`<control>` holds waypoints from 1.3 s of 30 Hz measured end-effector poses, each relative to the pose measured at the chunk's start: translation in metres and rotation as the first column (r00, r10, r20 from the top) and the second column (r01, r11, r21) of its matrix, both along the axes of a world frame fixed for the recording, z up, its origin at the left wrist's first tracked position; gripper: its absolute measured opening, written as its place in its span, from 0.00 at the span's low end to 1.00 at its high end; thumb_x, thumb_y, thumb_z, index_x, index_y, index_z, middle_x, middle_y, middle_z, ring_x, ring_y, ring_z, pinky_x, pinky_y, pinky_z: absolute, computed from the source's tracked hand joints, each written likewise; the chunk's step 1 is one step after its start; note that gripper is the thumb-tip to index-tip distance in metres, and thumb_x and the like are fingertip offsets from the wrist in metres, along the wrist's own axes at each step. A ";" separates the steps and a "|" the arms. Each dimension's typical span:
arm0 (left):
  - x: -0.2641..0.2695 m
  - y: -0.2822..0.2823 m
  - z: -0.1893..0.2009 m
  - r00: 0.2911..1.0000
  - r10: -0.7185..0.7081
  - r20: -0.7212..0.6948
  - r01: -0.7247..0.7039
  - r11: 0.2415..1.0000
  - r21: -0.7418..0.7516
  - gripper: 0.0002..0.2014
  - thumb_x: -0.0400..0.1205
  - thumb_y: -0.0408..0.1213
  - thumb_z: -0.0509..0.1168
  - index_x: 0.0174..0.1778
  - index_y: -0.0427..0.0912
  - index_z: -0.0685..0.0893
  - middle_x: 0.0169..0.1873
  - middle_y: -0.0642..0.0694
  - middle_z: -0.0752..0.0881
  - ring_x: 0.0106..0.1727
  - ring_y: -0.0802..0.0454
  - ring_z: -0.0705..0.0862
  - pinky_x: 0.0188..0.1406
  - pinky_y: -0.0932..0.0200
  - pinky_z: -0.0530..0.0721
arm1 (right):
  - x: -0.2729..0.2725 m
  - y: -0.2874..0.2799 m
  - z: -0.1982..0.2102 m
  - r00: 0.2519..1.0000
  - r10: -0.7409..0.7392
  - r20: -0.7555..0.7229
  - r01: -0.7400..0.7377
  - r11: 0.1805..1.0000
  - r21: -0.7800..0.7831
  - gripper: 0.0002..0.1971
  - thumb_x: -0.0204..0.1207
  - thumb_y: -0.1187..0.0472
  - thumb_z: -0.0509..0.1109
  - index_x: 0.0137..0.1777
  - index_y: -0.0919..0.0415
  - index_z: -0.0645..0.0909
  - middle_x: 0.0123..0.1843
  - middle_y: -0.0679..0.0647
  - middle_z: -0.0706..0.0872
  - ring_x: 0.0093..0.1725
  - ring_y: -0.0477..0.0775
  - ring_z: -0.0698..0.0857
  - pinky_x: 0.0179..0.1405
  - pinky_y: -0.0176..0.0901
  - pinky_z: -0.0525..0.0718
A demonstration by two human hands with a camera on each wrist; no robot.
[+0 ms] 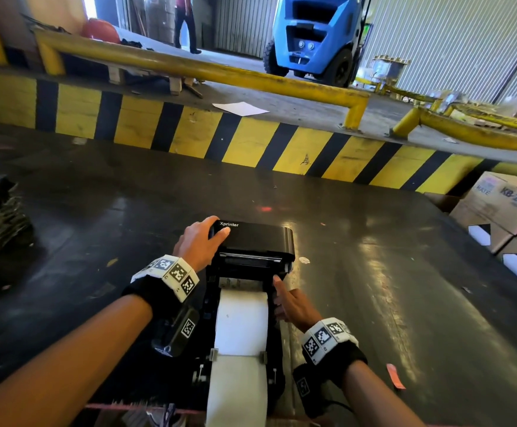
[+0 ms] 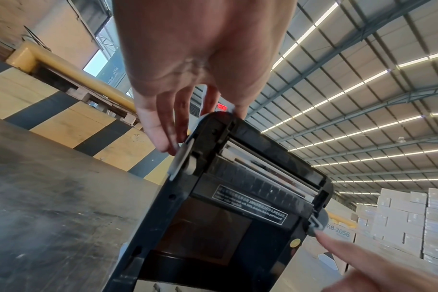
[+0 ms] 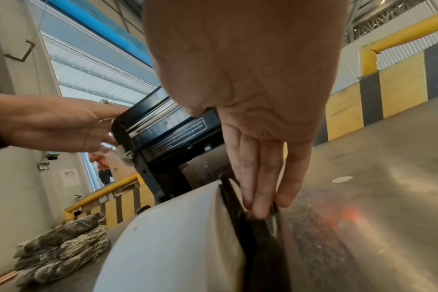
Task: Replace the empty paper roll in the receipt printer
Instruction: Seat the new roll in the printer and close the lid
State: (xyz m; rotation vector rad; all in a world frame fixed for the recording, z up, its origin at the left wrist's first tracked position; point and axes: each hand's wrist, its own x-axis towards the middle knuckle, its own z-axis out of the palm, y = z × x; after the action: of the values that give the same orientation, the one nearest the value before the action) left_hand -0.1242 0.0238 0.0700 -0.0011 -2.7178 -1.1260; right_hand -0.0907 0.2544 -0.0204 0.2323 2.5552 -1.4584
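Holding raised lid of black plastic receipt printer [image 1: 255, 241] on dark worktop [image 1: 374, 272]: left hand [image 1: 200, 241] clamped over lid corner; right hand [image 1: 294, 306], fingers straight, steadying body beside white paper roll [image 1: 241, 322] seated inside. Paper likely light, tearable; best handled by edges.

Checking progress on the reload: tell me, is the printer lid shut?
No, the lid stands raised in the left hand, with white paper showing below.
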 end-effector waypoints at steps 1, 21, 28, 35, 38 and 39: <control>0.002 -0.001 -0.001 1.000 -0.009 -0.003 0.009 1.000 -0.004 0.21 0.81 0.54 0.59 0.64 0.46 0.77 0.50 0.40 0.86 0.50 0.42 0.85 0.55 0.42 0.85 | -0.002 0.007 -0.002 1.000 0.000 -0.023 0.000 1.000 0.003 0.32 0.75 0.33 0.56 0.32 0.62 0.84 0.37 0.66 0.91 0.38 0.66 0.90 0.43 0.52 0.85; 0.146 -0.018 -0.055 0.984 -0.160 -0.078 0.155 0.986 -0.067 0.18 0.72 0.46 0.73 0.55 0.47 0.79 0.51 0.47 0.84 0.49 0.50 0.84 0.47 0.53 0.84 | 0.088 0.026 0.027 0.868 0.246 -0.432 -0.198 0.968 0.153 0.23 0.69 0.53 0.78 0.64 0.56 0.82 0.58 0.54 0.89 0.53 0.48 0.87 0.58 0.45 0.85; 0.183 -0.014 -0.092 0.988 -0.155 -0.020 0.153 0.984 -0.089 0.17 0.76 0.39 0.71 0.60 0.40 0.82 0.59 0.41 0.86 0.58 0.46 0.85 0.59 0.53 0.83 | 0.129 0.024 0.003 0.841 0.399 -0.365 -0.268 0.894 0.360 0.26 0.71 0.55 0.77 0.68 0.61 0.79 0.66 0.58 0.85 0.64 0.55 0.83 0.62 0.37 0.76; 0.197 -0.013 -0.106 0.981 -0.181 -0.064 0.147 0.922 -0.359 0.26 0.72 0.37 0.75 0.67 0.38 0.80 0.70 0.36 0.79 0.70 0.39 0.79 0.62 0.42 0.84 | 0.145 0.016 -0.010 0.832 0.463 -0.307 -0.193 0.760 0.621 0.33 0.75 0.51 0.70 0.78 0.57 0.65 0.81 0.62 0.65 0.78 0.61 0.67 0.75 0.54 0.68; 0.200 -0.017 -0.107 0.968 -0.243 -0.065 0.170 0.824 -0.541 0.33 0.59 0.41 0.83 0.61 0.38 0.84 0.62 0.39 0.86 0.63 0.40 0.85 0.51 0.45 0.90 | 0.155 0.018 -0.024 0.778 0.558 -0.288 -0.151 0.612 0.776 0.44 0.65 0.50 0.77 0.79 0.61 0.61 0.81 0.61 0.65 0.78 0.61 0.69 0.73 0.59 0.75; 0.202 -0.017 -0.107 0.965 -0.255 -0.066 0.169 0.792 -0.587 0.36 0.56 0.44 0.84 0.61 0.40 0.84 0.61 0.41 0.87 0.62 0.42 0.86 0.50 0.48 0.90 | 0.157 0.017 -0.028 0.778 0.569 -0.266 -0.141 0.571 0.808 0.49 0.59 0.48 0.81 0.77 0.62 0.62 0.79 0.61 0.69 0.76 0.61 0.72 0.70 0.59 0.78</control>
State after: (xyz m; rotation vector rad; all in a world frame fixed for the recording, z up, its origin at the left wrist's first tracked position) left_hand 0.0780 0.0070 -0.0367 -0.4702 -2.8569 -0.2718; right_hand 0.0662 0.2717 -0.0487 -0.6657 3.2110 -0.2028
